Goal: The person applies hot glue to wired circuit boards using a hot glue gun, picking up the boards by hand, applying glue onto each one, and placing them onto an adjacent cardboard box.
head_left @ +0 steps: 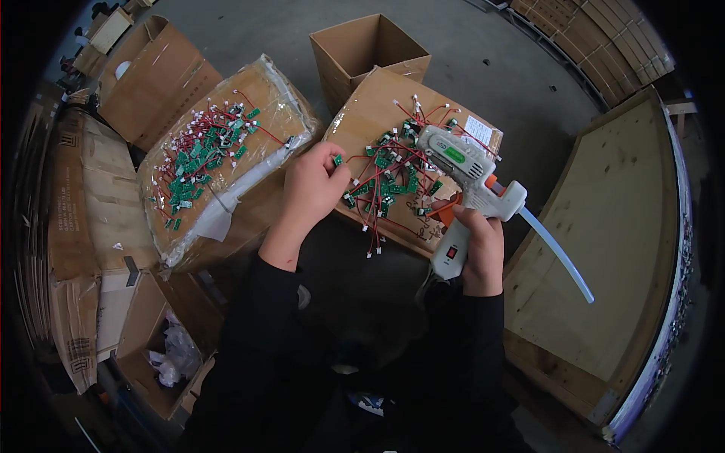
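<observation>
My right hand [481, 245] is wrapped round the handle of a grey-white hot glue gun [461, 162] with an orange trigger. A long translucent glue stick [563, 260] sticks out of its back end. Between the fingertips of my left hand [316, 181] is a small green circuit board [337, 160], with a red wire running off to the right. Just beyond, a pile of green boards with red wires and white plugs [389, 177] lies on a cardboard box [370, 98]; the gun hides part of it.
Another heap of wired boards [200, 155] covers a taped carton [260, 83] at left. An open cardboard box [370, 45] stands behind. Lower left, an open box holds clear plastic [175, 351]. A wood-framed panel [589, 257] stands at right, stacked cartons [596, 38] at far right.
</observation>
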Demonstrator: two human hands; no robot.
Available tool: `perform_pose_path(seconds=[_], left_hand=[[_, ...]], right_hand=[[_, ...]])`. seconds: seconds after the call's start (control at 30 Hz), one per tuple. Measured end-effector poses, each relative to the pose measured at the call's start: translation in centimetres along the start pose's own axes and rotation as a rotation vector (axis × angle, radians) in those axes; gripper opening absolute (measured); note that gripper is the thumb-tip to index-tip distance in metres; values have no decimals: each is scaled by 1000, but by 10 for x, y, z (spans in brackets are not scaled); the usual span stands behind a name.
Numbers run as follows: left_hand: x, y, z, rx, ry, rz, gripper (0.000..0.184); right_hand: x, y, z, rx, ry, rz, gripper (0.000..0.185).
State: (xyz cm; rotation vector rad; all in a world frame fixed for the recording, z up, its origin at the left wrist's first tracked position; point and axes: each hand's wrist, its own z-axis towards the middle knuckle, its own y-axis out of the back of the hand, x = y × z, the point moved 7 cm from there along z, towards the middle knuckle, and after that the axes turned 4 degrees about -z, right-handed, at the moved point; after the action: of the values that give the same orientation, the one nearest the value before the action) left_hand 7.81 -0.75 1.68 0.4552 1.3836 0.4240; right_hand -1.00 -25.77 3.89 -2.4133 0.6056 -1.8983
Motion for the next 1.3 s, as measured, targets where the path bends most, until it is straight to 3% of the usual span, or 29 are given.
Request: perform_pose_path(seconds=[0.13, 0.2, 0.23, 0.3, 0.4, 0.53, 0.6, 0.8, 1.3], left_hand=[[11, 1, 2, -50, 46, -159, 14], [18, 8, 4, -125, 138, -554, 11], [18, 15, 5, -123, 136, -554, 11], [31, 14, 0, 13, 423, -1056, 7], [36, 17, 0, 47, 429, -1275, 5], [28, 18, -4, 95, 385, -1151, 7], [24, 17, -4, 129, 266, -659, 14], [24, 18, -6, 77, 286, -780, 27], [28, 28, -10, 13, 294, -980, 20]], right_hand=[[-4, -3, 3, 53, 24, 77, 45], [-3, -4, 3, 36, 26, 54, 45], [-3, -4, 3, 22, 28, 31, 45], [-3, -4, 3, 24, 26, 29, 45], [-3, -5, 4, 18, 24, 17, 45], [-3, -11, 4, 28, 34, 42, 46], [-7, -11, 6, 41, 36, 37, 49], [-10, -15, 8, 46, 40, 22, 48], [-23, -26, 10, 38, -37, -75, 41]])
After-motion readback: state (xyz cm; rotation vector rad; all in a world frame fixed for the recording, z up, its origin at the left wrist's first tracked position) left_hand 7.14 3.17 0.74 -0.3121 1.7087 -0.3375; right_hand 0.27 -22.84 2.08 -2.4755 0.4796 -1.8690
